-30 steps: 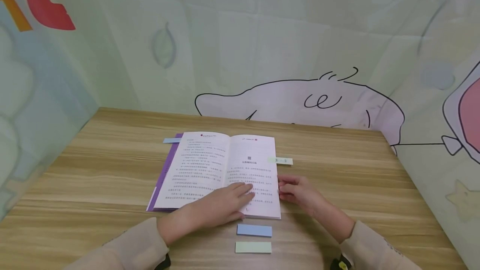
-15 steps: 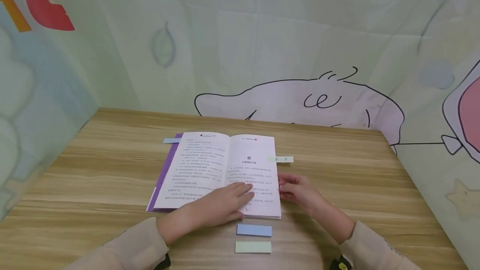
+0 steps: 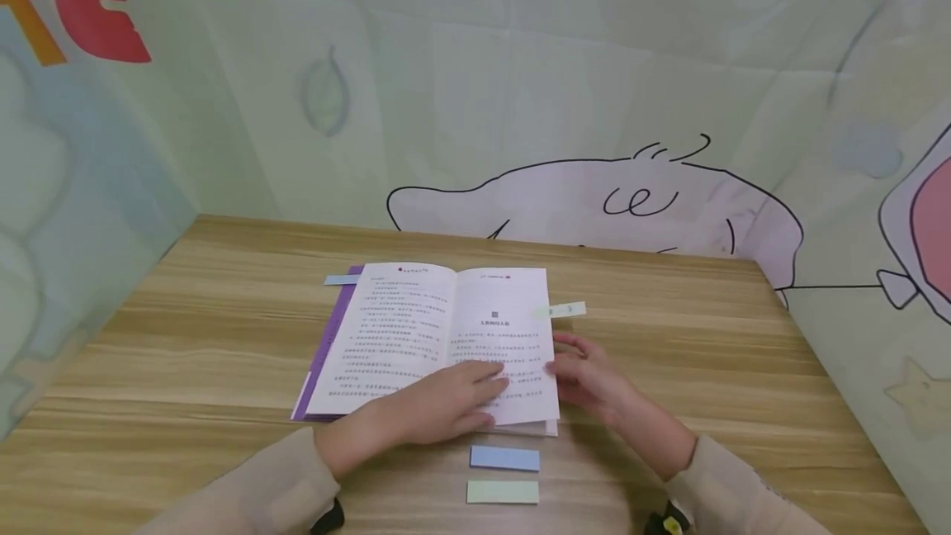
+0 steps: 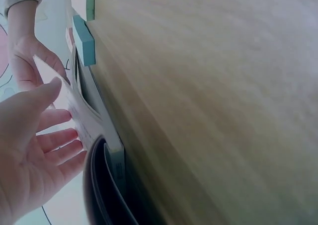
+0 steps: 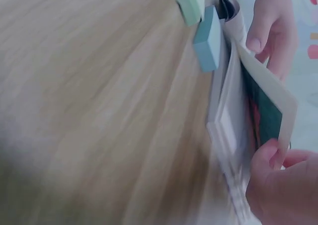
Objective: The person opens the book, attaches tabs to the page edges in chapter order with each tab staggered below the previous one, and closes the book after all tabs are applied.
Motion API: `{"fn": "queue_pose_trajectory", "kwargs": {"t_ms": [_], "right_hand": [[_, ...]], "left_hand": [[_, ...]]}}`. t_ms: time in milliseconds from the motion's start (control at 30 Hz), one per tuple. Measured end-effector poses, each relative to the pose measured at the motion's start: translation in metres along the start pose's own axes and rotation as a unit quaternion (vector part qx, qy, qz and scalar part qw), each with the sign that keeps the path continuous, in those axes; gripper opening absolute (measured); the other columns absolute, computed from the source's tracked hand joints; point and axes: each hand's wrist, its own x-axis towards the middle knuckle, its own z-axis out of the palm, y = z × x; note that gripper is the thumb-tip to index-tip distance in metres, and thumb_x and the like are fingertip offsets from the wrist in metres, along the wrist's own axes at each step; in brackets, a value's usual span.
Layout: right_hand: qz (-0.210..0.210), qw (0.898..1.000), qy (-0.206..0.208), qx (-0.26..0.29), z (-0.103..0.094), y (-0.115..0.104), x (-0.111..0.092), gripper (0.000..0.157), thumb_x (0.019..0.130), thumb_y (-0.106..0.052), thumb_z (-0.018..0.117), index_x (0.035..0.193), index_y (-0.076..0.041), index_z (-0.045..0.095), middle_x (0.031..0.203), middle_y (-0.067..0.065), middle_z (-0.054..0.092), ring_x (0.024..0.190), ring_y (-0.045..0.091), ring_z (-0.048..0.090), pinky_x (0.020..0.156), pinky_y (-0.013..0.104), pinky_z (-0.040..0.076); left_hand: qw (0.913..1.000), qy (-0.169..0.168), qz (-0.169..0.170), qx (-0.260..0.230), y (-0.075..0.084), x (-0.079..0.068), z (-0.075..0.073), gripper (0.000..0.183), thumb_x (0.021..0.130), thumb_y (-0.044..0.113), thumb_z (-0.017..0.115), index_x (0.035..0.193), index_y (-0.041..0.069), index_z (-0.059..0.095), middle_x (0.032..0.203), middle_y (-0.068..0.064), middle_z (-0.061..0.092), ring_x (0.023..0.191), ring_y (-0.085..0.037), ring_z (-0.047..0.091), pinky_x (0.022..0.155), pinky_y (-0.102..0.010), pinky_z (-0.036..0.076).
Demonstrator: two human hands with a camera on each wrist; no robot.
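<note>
An open book [image 3: 394,329] with a purple cover lies on the table. My left hand [image 3: 446,404] rests across the lower part of its right page, fingers relaxed. At the right edge, my right hand [image 3: 600,382] pinches a page [image 5: 288,103] between thumb and finger; its lower corner is lifted off the pages beneath. The right wrist view shows a dark green picture on the underside of that page. A pale green sticky tab [image 3: 569,310] with faint writing sticks out from the page above my right hand.
A blue sticky-note pad [image 3: 505,458] and a light green one [image 3: 503,492] lie in front of the book. Another blue tab [image 3: 340,280] sticks out at the book's upper left. A printed cloth wall stands behind the wooden table [image 3: 186,337].
My right hand has taken hold of the right page's edge and raised it a little. The green tab has tilted upward with it. My left hand has barely moved.
</note>
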Motion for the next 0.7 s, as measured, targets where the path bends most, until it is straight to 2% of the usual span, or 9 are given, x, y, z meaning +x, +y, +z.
{"fn": "queue_pose_trajectory", "kwargs": {"t_ms": [167,367,467,600,700], "right_hand": [[-0.008,1.000,0.016,0.007,0.006,-0.005,-0.001,0.057,0.084,0.009,0.050,0.137,0.005,0.030,0.104,0.016,0.057,0.082,0.019,0.060,0.072,0.033,0.052],[-0.013,1.000,0.013,0.020,0.011,-0.008,-0.002,0.057,0.083,0.010,0.050,0.137,0.003,0.031,0.100,0.012,0.054,0.078,0.016,0.059,0.069,0.029,0.051],[-0.017,1.000,0.011,0.013,0.013,-0.010,-0.003,0.056,0.084,0.007,0.053,0.137,-0.001,0.034,0.101,0.010,0.055,0.079,0.015,0.058,0.070,0.027,0.050],[-0.026,1.000,0.008,-0.003,0.017,-0.013,-0.003,0.053,0.086,0.002,0.056,0.135,-0.004,0.039,0.106,0.011,0.051,0.084,0.018,0.056,0.079,0.030,0.052],[-0.036,0.999,-0.001,-0.014,0.019,-0.013,-0.003,0.050,0.088,-0.001,0.057,0.135,-0.004,0.040,0.106,0.011,0.050,0.087,0.019,0.056,0.084,0.033,0.052]], "left_hand": [[0.9993,0.007,-0.011,-0.035,-0.004,0.004,0.001,0.046,0.096,0.030,0.052,0.135,0.005,0.049,0.141,-0.015,0.042,0.129,-0.025,0.040,0.107,-0.036,0.032],[0.9969,-0.015,-0.032,-0.070,-0.003,0.009,0.000,0.048,0.097,0.033,0.049,0.139,0.009,0.045,0.144,-0.011,0.039,0.132,-0.024,0.036,0.108,-0.037,0.030],[0.9939,-0.016,-0.049,-0.098,-0.003,0.014,0.000,0.050,0.097,0.033,0.048,0.141,0.010,0.042,0.146,-0.011,0.036,0.134,-0.023,0.033,0.109,-0.037,0.029],[0.9832,0.002,-0.075,-0.166,-0.002,0.021,0.000,0.053,0.098,0.035,0.046,0.144,0.012,0.035,0.150,-0.009,0.029,0.136,-0.020,0.029,0.110,-0.038,0.027],[0.9652,0.027,-0.095,-0.242,0.000,0.026,0.000,0.056,0.098,0.037,0.044,0.146,0.012,0.032,0.150,-0.005,0.030,0.136,-0.016,0.027,0.110,-0.037,0.025]]}}
